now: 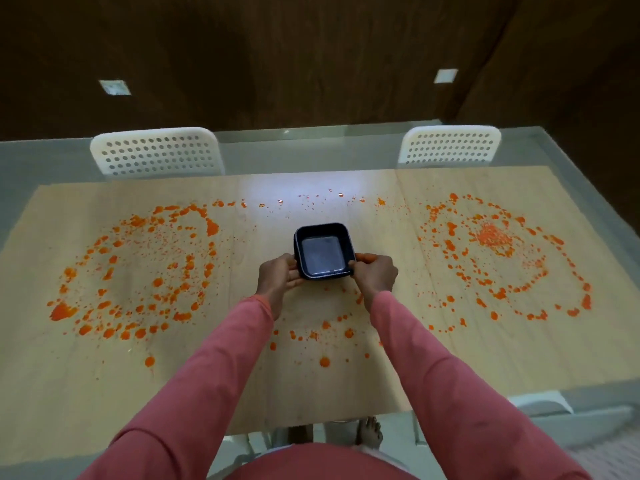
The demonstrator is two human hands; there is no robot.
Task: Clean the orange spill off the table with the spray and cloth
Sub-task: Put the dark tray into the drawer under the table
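Orange spill covers the light wooden table top in rings of drops: one ring at the left, one at the right, and a smaller arc near the middle front. A dark square container sits in the middle of the table. My left hand grips its near left corner and my right hand grips its near right corner. No spray bottle or cloth is in view.
Two white perforated chairs stand at the table's far side. A glass table edge frames the wooden top. Another white chair shows at the near right. A bare foot shows below the glass.
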